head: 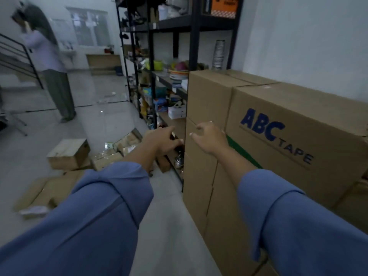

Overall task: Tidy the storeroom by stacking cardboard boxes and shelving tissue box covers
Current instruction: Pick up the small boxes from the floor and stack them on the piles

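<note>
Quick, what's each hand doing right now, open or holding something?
Left hand: open, holding nothing.
Right hand: open, fingers loosely curled, holding nothing.

Both arms, in blue sleeves (99,206), reach forward. The left hand (162,140), fingers relaxed and holding nothing, extends toward the lower shelves of a black metal rack (194,36). The right hand (209,138), fingers loosely curled and empty, is in front of the stacked cardboard boxes (207,96) along the right wall; contact cannot be confirmed. One box (298,108) is marked "ABC TAPE". Smaller boxes (68,154) and flattened cardboard (45,190) lie on the floor at left. A second person (49,56) stands beside a stair railing (23,56).
</note>
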